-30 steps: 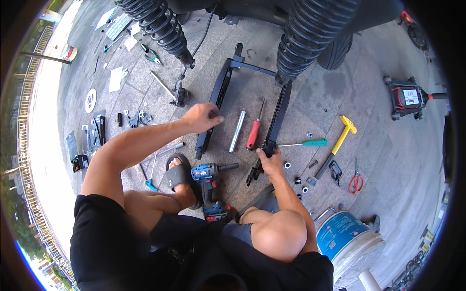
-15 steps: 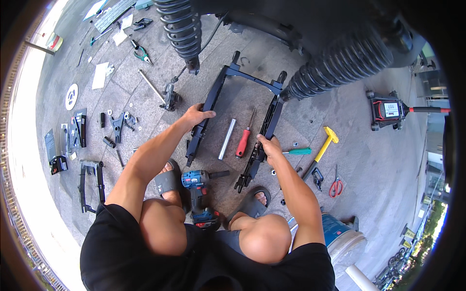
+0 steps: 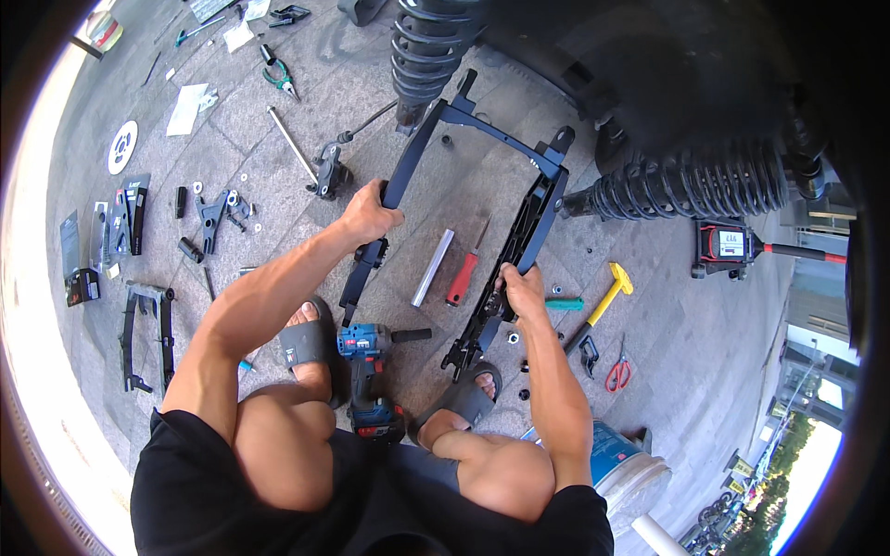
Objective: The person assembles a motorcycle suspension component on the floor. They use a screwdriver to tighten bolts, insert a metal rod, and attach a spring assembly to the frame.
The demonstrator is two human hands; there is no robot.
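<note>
The fingers of the left hand [image 3: 369, 215] are wrapping closed around the left rail of a black metal frame [image 3: 547, 167], and the fingers of the right hand [image 3: 522, 289] are curling shut over its right rail, lower down. Both forearms are reaching out from a squatting person in black clothes and dark sandals.

The surface is grey paved ground [image 3: 352, 74], outdoors in daylight, lying under a raised dark vehicle body with two black coil springs [image 3: 422, 46] hanging beside the frame's far end. Tools are lying scattered about: a silver tube [image 3: 432, 269] and a red-handled screwdriver [image 3: 464, 274] between the two rails, a blue cordless driver [image 3: 369, 380] between the feet, a yellow-headed hammer [image 3: 607, 295] and red-handled snips [image 3: 618, 373] to the right, green-handled pliers [image 3: 278, 74] and small black brackets to the left. A red and black jack [image 3: 728, 246] is standing at the right, and a blue and white bucket [image 3: 621, 468] is sitting near the right knee.

The frame is a long rectangle of two dark side rails joined by a crossbar at its far end, lying angled away from the person, its near ends close to the feet and its far end near the springs.
</note>
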